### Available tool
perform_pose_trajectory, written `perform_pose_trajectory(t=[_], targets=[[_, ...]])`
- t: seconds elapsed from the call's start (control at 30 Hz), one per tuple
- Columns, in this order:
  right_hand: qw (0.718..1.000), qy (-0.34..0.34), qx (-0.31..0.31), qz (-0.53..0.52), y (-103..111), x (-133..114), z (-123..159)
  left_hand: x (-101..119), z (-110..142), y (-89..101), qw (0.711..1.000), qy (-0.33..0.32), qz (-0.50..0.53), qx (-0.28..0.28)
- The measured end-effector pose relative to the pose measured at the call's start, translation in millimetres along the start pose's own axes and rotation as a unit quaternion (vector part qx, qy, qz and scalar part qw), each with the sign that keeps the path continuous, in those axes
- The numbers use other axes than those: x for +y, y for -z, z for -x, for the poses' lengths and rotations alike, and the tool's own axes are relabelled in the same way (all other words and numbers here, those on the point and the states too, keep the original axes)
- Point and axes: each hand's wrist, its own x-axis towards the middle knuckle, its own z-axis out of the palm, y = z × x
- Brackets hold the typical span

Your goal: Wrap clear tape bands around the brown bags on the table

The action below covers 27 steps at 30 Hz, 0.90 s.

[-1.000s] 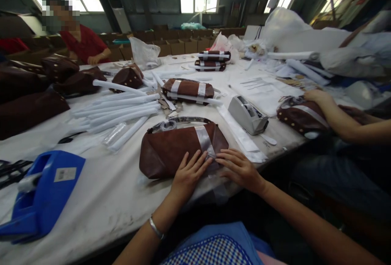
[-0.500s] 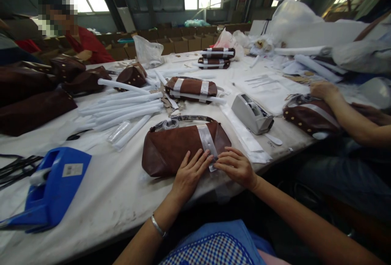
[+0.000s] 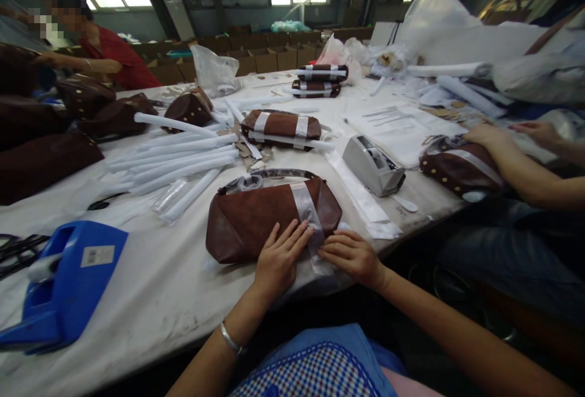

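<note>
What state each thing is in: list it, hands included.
Near brown handbag: silvery strip across it
Left hand: spread on that handbag, fingertips reaching the strip
Right hand: at the strip's lower end, grip unclear
Middle brown handbag: banded twice
Far handbags: stacked, banded
White tubes: loosely piled
Blue tape dispenser: unheld
Gray tape dispenser: unheld
Co-worker's handbag: banded, under a co-worker's hand

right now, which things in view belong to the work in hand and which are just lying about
In hand:
brown bag, under the left hand
silvery strip across it, at the right hand

Apparently just lying about, untouched:
blue tape dispenser
cardboard scraps
translucent plastic bag
</note>
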Motion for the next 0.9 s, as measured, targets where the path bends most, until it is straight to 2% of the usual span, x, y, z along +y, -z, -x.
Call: perform_pose_trajectory(t=[0.07, 0.13, 0.27, 0.47, 0.6, 0.73, 0.9], targets=[[1.000, -0.001, -0.004, 0.014, -2, 1, -1, 7, -4, 5.4, 0.998, 0.035, 0.049, 0.009], [1.000, -0.003, 0.004, 0.022, -4, 0, -1, 15, -10, 6.6, 0.993, 0.080, 0.082, 0.041], [1.000, -0.016, 0.009, 0.024, -8, -1, -1, 24, -17, -5.2, 0.980, 0.144, 0.068, 0.117], [0.999, -0.034, 0.007, -0.013, 0, -8, 4, 20, -14, -19.0, 0.984, 0.125, 0.048, 0.119], [0.992, -0.117, 0.055, -0.004, 6, -8, 2, 19, -13, -20.8, 0.985, 0.117, 0.021, 0.122], [0.984, -0.173, 0.023, 0.034, -5, 1, -8, 20, -14, -22.2, 0.984, 0.112, 0.019, 0.138], [0.979, -0.195, -0.007, 0.049, -26, 9, -15, 19, -15, -22.9, 0.984, 0.105, 0.020, 0.146]])
